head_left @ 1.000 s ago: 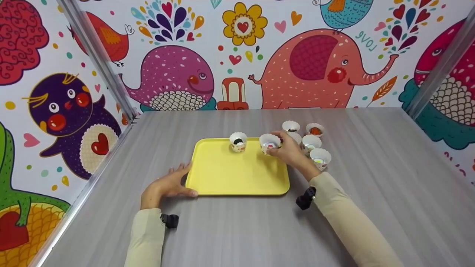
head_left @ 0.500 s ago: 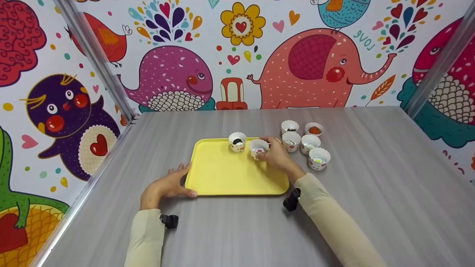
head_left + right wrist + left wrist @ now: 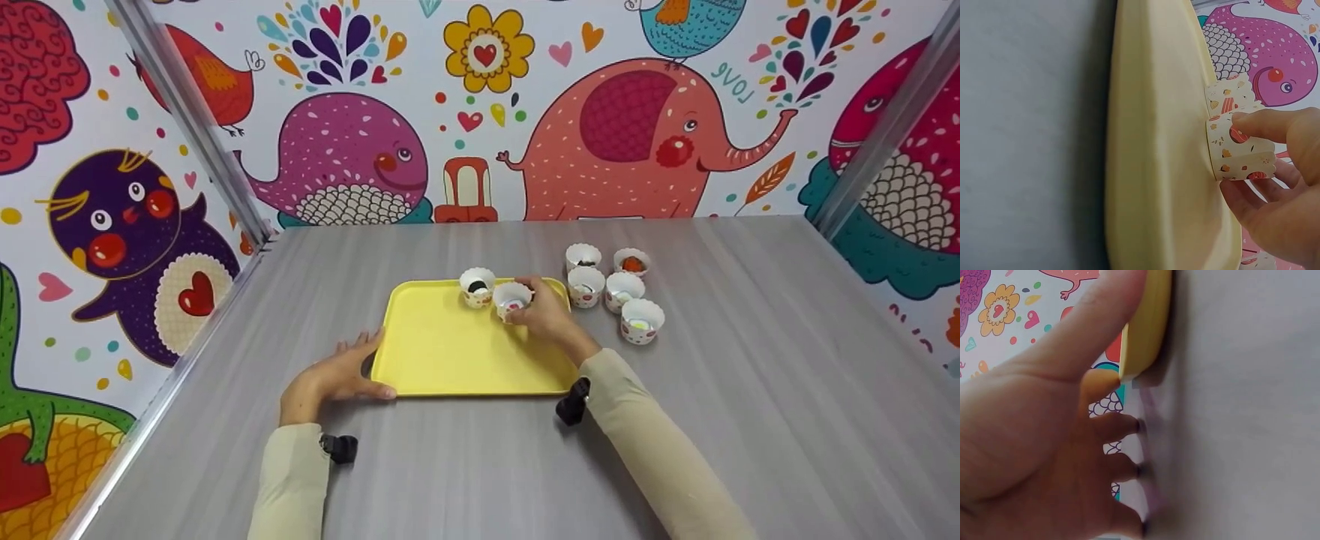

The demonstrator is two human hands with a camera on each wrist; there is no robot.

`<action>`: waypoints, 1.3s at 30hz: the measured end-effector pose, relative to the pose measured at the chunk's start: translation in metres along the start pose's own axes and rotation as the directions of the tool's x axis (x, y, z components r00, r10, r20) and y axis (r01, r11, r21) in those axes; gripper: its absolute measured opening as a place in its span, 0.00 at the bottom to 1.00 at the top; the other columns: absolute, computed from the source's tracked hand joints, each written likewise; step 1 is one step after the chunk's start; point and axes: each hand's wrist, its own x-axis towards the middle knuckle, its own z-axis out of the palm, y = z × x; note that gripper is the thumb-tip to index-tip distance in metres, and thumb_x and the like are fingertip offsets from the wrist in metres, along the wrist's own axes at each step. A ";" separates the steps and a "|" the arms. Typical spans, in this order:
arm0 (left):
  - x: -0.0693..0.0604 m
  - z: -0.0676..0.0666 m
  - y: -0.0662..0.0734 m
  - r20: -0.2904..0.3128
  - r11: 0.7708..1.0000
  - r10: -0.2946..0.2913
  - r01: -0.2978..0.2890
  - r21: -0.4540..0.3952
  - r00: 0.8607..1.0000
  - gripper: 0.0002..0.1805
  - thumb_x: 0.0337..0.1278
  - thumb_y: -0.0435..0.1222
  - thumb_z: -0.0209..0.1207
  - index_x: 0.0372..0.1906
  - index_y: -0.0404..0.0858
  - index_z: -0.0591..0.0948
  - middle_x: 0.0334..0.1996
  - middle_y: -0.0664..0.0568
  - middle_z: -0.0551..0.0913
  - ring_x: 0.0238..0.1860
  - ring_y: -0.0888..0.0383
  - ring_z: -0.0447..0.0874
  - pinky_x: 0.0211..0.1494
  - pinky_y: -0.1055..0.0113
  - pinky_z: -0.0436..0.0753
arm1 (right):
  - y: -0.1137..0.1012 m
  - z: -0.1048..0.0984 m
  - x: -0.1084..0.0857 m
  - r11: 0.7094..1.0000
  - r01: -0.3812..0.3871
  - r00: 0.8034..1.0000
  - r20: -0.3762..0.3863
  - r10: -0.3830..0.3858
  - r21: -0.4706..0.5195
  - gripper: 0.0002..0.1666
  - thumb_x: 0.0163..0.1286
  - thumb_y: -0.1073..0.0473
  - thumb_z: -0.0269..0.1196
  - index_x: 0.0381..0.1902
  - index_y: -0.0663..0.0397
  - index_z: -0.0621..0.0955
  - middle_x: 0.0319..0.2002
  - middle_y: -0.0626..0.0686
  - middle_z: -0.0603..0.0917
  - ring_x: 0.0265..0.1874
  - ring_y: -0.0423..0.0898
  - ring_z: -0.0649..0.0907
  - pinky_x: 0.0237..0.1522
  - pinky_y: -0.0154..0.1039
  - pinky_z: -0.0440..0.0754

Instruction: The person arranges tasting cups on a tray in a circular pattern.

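Observation:
My right hand [image 3: 549, 313] pinches a white paper cup [image 3: 511, 300] between thumb and fingers, at the back of the yellow tray [image 3: 450, 352]. Something pink shows inside it. Right beside it on the left stands another cup [image 3: 477, 288] with dark contents. In the right wrist view my hand [image 3: 1283, 185] grips the patterned cup [image 3: 1238, 149] upright against the tray. At the tray's front left corner is my left hand [image 3: 334, 379], fingers spread. In the left wrist view its thumb touches the tray's rim [image 3: 1148, 326] and the other fingertips rest on the table.
Several more paper cups stand in a group on the grey table [image 3: 735, 375] behind and right of the tray, the nearest one [image 3: 641, 322] with something yellow-green inside, another [image 3: 631, 262] with orange contents. A wall with printed animals [image 3: 622, 150] rises behind the table.
The right hand has carried its cup leftward over the tray, from near the right back part to beside the dark-filled cup. The left hand has kept its place on the tray.

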 end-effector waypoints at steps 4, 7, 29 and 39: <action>-0.001 0.000 0.000 0.002 1.000 0.012 -0.012 0.000 1.000 0.66 0.46 0.56 0.73 0.81 0.40 0.44 0.79 0.30 0.39 0.77 0.23 0.32 0.77 0.30 0.43 | 0.000 0.000 0.000 1.000 0.008 1.000 0.003 -0.008 -0.012 0.42 0.56 0.71 0.70 0.70 0.63 0.69 0.68 0.66 0.73 0.64 0.58 0.76 0.71 0.50 0.72; -0.001 -0.001 0.000 -0.004 1.000 0.011 -0.011 0.000 1.000 0.66 0.46 0.55 0.74 0.81 0.40 0.44 0.79 0.30 0.40 0.77 0.23 0.32 0.77 0.30 0.44 | -0.002 -0.001 -0.001 0.999 0.017 1.000 0.000 -0.017 -0.034 0.43 0.56 0.70 0.71 0.70 0.63 0.69 0.69 0.66 0.73 0.63 0.59 0.77 0.69 0.50 0.73; 0.001 0.002 0.000 0.001 1.000 0.000 0.001 -0.003 1.000 0.67 0.45 0.56 0.74 0.81 0.41 0.44 0.80 0.31 0.39 0.77 0.25 0.32 0.77 0.30 0.43 | -0.004 -0.008 -0.003 0.998 0.065 0.998 -0.015 -0.065 0.004 0.44 0.59 0.64 0.74 0.71 0.61 0.69 0.68 0.64 0.73 0.67 0.60 0.74 0.71 0.52 0.71; 0.001 0.001 -0.001 -0.009 1.000 0.015 -0.015 -0.007 1.000 0.66 0.46 0.56 0.73 0.81 0.40 0.44 0.79 0.29 0.40 0.76 0.23 0.33 0.77 0.30 0.45 | -0.010 -0.021 -0.011 0.997 0.070 0.994 -0.091 -0.066 0.041 0.44 0.56 0.64 0.75 0.70 0.57 0.71 0.69 0.63 0.71 0.69 0.60 0.72 0.68 0.53 0.73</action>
